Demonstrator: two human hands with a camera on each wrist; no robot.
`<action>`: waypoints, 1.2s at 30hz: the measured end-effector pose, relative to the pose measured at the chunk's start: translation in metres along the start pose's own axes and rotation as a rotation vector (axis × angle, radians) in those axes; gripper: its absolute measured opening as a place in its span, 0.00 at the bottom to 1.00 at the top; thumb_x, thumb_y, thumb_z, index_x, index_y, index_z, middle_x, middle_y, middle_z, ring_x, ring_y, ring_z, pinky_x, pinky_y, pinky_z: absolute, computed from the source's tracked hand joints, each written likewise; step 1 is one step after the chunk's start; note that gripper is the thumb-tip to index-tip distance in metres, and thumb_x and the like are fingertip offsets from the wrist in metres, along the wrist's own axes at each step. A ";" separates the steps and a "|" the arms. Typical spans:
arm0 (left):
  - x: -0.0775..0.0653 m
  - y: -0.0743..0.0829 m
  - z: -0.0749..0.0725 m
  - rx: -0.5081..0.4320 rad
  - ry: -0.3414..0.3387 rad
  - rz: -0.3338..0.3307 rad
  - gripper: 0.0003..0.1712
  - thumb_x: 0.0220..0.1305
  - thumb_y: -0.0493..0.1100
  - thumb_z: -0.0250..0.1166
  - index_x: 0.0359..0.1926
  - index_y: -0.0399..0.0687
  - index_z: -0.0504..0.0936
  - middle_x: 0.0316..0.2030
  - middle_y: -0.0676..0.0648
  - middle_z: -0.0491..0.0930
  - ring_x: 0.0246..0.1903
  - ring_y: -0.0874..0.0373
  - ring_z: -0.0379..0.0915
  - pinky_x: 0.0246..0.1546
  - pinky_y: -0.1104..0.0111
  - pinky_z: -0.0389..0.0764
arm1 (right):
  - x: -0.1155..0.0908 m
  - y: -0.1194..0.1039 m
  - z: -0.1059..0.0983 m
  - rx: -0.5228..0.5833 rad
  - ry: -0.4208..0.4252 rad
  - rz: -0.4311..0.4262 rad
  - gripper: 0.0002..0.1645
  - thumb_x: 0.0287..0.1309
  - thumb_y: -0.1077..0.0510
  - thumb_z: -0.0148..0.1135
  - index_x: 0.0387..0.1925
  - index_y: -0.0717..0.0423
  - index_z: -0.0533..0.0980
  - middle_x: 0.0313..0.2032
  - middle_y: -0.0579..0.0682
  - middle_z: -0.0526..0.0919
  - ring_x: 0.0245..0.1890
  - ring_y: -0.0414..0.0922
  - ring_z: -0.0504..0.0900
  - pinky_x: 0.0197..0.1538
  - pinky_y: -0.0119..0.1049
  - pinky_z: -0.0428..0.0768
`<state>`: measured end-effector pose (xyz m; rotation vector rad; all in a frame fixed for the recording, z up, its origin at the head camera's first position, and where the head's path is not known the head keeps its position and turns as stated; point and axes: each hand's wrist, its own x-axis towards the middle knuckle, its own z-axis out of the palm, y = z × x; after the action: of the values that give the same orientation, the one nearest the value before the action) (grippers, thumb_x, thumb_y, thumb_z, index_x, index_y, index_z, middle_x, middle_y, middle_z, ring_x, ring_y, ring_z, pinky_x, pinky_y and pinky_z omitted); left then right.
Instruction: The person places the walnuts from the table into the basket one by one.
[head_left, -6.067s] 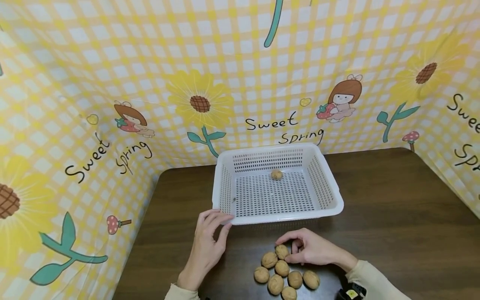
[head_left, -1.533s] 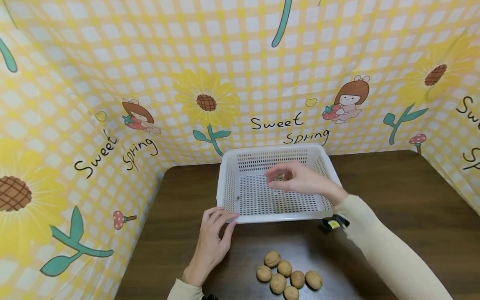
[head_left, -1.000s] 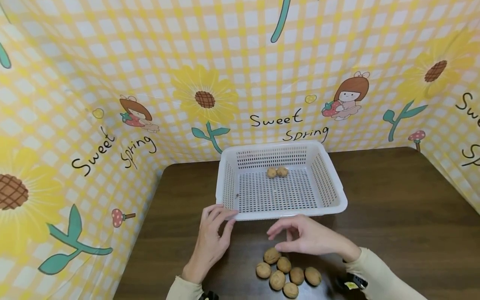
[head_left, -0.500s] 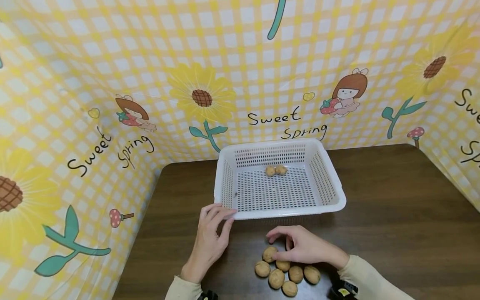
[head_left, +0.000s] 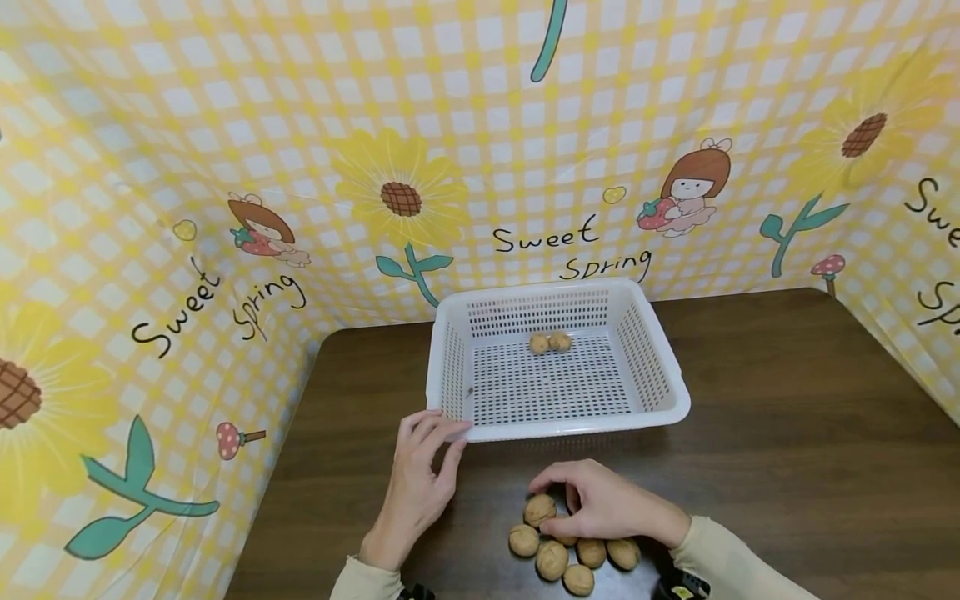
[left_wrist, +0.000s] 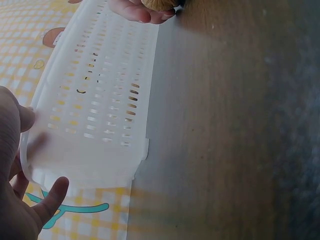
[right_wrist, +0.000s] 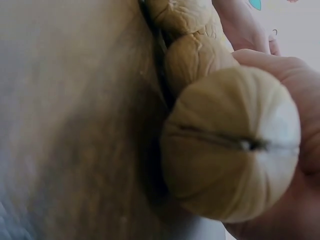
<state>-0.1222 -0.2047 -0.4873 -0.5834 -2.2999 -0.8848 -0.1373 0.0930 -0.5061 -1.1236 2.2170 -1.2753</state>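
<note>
My left hand [head_left: 417, 477] holds the near left corner of a white plastic basket [head_left: 573, 427], its fingers on the rim and the thumb at the wall. In the left wrist view the fingertips lie on either side of the basket's edge. My right hand [head_left: 606, 507] pinches a walnut [head_left: 539, 509] at the far end of a small pile, index finger behind it and thumb in front. Several more walnuts [head_left: 552, 561] lie close together on the table, one partly hidden under the thumb. In the right wrist view a walnut [right_wrist: 230, 145] looms large before the palm.
Two walnuts [head_left: 559, 342] sit side by side in the basket near its back wall. The dark wooden table [head_left: 780, 433] reaches back to a yellow checked cloth [head_left: 322, 108] with printed flowers, which rises behind and along both sides.
A second walnut has been placed in the basket and the pile has shrunk. My right hand has come back from over the basket to the pile and closed about another walnut. The left hand stays put.
</note>
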 end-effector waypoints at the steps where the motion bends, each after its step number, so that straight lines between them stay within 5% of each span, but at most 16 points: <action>1: 0.000 0.000 0.000 -0.001 0.000 0.000 0.14 0.65 0.32 0.71 0.49 0.51 0.90 0.44 0.49 0.88 0.58 0.43 0.74 0.63 0.53 0.70 | 0.000 0.000 0.001 -0.008 0.005 -0.004 0.23 0.65 0.47 0.75 0.58 0.50 0.84 0.28 0.43 0.83 0.20 0.25 0.72 0.27 0.24 0.77; 21: -0.001 -0.001 0.000 0.003 0.003 0.014 0.14 0.65 0.32 0.71 0.49 0.51 0.90 0.44 0.49 0.87 0.58 0.43 0.74 0.64 0.53 0.70 | 0.002 0.002 0.009 -0.007 0.047 0.009 0.19 0.65 0.48 0.74 0.54 0.48 0.87 0.44 0.40 0.88 0.24 0.26 0.74 0.31 0.25 0.79; 36: -0.002 0.000 -0.002 0.014 -0.022 -0.007 0.14 0.68 0.34 0.71 0.51 0.53 0.89 0.46 0.50 0.87 0.60 0.42 0.74 0.64 0.51 0.72 | 0.001 -0.010 0.001 0.047 0.098 -0.038 0.14 0.65 0.49 0.76 0.50 0.45 0.87 0.40 0.42 0.87 0.21 0.26 0.72 0.26 0.26 0.77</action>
<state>-0.1203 -0.2066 -0.4877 -0.5815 -2.3274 -0.8687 -0.1322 0.0889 -0.4985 -1.1135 2.2330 -1.4193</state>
